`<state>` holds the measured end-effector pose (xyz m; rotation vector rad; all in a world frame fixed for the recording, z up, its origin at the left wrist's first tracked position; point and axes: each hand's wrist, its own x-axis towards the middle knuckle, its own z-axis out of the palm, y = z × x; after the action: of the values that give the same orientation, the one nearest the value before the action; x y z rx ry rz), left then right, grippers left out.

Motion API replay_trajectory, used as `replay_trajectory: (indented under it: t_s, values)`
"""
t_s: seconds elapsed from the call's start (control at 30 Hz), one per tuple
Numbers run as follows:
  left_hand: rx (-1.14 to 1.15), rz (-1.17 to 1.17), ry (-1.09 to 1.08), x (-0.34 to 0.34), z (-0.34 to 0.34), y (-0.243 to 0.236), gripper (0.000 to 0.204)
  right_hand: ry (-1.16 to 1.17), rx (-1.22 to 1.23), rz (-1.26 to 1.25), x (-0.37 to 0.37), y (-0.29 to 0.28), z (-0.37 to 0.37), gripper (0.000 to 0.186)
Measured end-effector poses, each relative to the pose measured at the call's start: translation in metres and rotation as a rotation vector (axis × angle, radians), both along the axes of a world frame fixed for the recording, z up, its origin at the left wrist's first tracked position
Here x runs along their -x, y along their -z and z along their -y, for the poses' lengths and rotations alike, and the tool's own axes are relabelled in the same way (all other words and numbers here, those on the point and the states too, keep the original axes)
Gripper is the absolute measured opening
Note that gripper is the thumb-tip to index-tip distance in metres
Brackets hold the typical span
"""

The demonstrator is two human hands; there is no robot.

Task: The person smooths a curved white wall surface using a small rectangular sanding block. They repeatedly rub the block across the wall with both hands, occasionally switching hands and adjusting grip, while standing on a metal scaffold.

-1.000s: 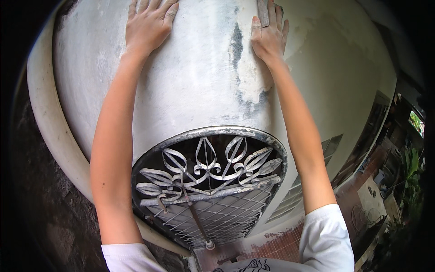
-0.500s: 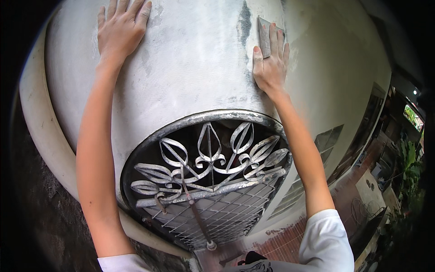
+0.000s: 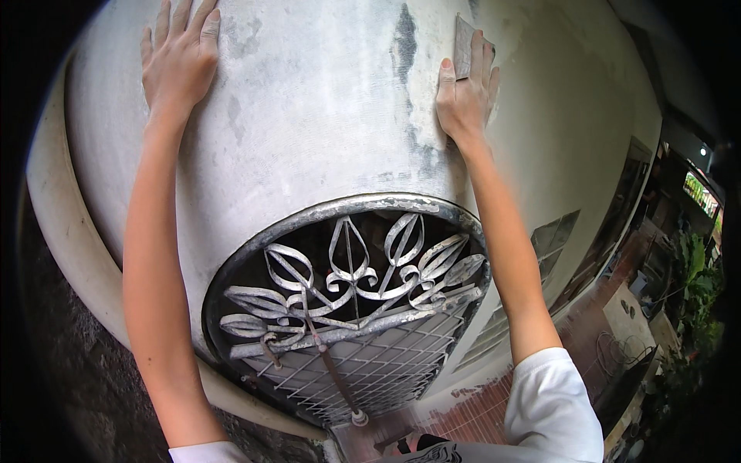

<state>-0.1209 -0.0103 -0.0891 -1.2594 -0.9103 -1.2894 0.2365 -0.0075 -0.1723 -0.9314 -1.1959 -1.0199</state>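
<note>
Above grille [image 3: 378, 320]: right hand's [image 3: 463, 108] straight fingers hold sheet [image 3: 463, 48] against wall [image 3: 324, 116], likely evening contact; left hand [image 3: 181, 68] spread, seemingly empty.

Slid left hand [image 3: 179, 68] farther left across white wall [image 3: 309, 116] since a second ago; brought right hand [image 3: 464, 104] and sandpaper [image 3: 462, 50] lower.

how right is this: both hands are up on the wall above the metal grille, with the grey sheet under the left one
The grey sheet is under the right hand, not the left hand, as the head view shows; the rest holds.
</note>
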Motion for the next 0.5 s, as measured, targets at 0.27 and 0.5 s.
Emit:
replay_trajectory:
  t_s: [0.27,0.5]
  values:
    - [0.035,-0.008,-0.038,0.004,0.006,0.001,0.046,0.061,0.23,0.343,0.006,0.096,0.018,0.056]
    - [0.131,-0.077,0.046,0.015,0.006,-0.001,0.052,0.104,0.07,0.285,-0.036,0.034,0.013,0.055]
